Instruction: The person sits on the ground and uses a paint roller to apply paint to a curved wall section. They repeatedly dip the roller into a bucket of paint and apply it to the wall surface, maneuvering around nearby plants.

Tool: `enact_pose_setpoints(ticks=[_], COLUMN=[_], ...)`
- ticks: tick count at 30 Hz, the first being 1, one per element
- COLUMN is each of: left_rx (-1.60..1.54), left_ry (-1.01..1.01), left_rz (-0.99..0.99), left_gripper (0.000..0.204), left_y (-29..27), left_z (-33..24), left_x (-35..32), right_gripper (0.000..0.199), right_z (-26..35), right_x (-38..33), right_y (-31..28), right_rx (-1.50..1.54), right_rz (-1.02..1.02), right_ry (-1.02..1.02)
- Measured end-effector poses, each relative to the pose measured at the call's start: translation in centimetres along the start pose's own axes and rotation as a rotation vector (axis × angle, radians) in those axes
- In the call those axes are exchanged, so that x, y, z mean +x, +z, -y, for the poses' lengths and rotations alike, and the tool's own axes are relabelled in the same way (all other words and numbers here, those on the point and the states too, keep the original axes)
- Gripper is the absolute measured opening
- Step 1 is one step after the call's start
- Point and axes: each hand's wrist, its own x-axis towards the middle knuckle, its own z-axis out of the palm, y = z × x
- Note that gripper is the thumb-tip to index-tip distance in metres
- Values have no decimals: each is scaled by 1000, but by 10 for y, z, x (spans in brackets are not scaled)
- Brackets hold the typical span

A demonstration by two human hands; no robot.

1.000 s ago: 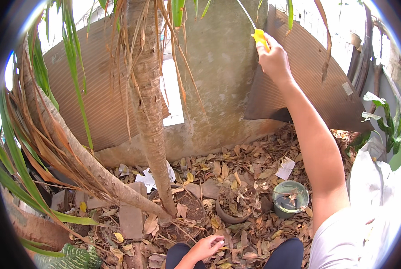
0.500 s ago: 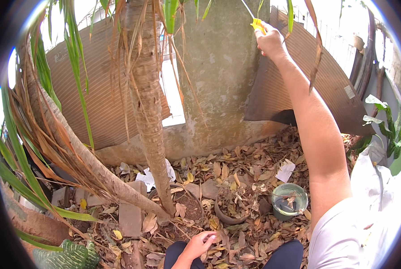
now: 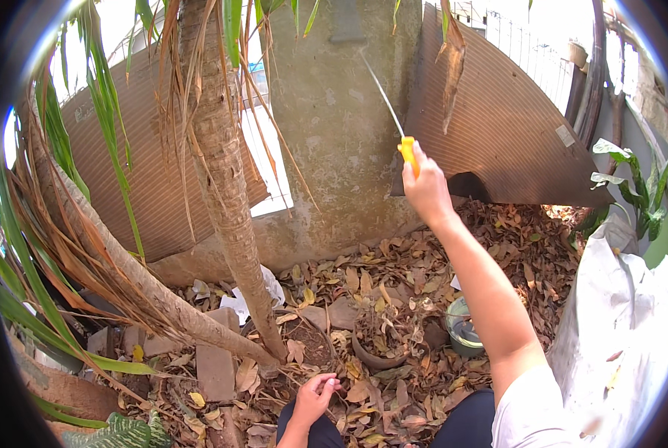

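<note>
My right hand (image 3: 428,184) grips the yellow handle of what looks like a small paint roller (image 3: 385,95), arm stretched forward. Its long thin metal rod slants up and left to the weathered concrete wall (image 3: 334,157). There the far end meets the bottom of a darker grey rectangular patch (image 3: 347,22); roller head and patch are hard to tell apart. Low in the view, my left hand (image 3: 315,399) rests over my dark-clad knee. Its fingers are loosely curled, thumb a little apart, with nothing visible in them. A green bucket (image 3: 456,328) holding liquid stands partly behind my right forearm.
A ringed trunk (image 3: 226,172) rises left of centre, and another trunk (image 3: 125,261) leans with drooping leaves. Brown corrugated sheets (image 3: 498,119) flank the wall. Dry leaves (image 3: 423,396) and bricks (image 3: 216,366) cover the ground. A white sack (image 3: 610,299) lies at the right.
My right hand has come down and left with the roller, so more of its rod shows against the wall. The left hand has shifted slightly left. The view has moved a little.
</note>
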Motion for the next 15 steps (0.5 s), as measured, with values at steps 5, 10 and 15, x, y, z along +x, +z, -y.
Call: enact_pose_setpoints(ticks=[5,10,15], left_rx=[286,363,476], left_ry=[70,92,63], left_rz=[0,-55,-51], left_gripper=[23,24,28], left_y=[-24,-32,-25], left_z=[-15,-3,0], left_x=[-18,-28,-23], right_gripper=[49,39,43], right_z=[-7,36,77], right_x=[-21,80,159], right_y=[-16,-44,-59], right_rx=[53,141,109], right_rz=[-91,-284,-166], right_ry=[-65,-299,-122])
